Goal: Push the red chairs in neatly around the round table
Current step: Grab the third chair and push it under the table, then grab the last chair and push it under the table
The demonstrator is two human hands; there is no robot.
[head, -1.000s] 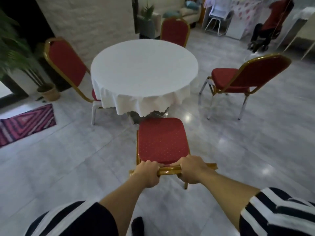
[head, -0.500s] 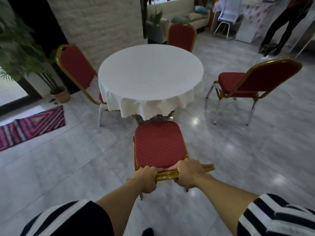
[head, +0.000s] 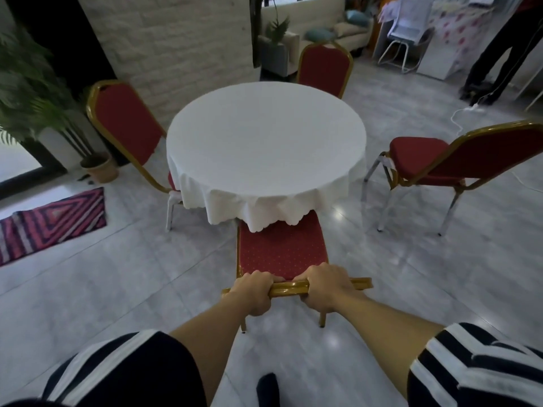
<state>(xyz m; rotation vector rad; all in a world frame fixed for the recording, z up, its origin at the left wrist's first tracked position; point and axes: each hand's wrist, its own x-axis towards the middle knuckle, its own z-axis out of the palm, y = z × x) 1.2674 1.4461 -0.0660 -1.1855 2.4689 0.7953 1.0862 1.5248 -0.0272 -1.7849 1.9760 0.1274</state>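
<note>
A round table with a white cloth stands mid-room. The near red chair faces it, and the front of its seat lies under the cloth's hanging edge. My left hand and my right hand both grip the gold top rail of its backrest. A left red chair has its seat tucked under the cloth. At the table's far side stands another red chair, close to the rim. The right red chair stands apart from the table, turned side-on.
A potted plant and a striped rug lie at the left. Beyond the table are a stone wall, a sofa and a white chair. A person's legs and a white cable are on the floor at the far right.
The near chair has slid forward, so its seat front now sits under the tablecloth's edge. I have stepped closer to the table, with both hands still gripping the backrest rail.
</note>
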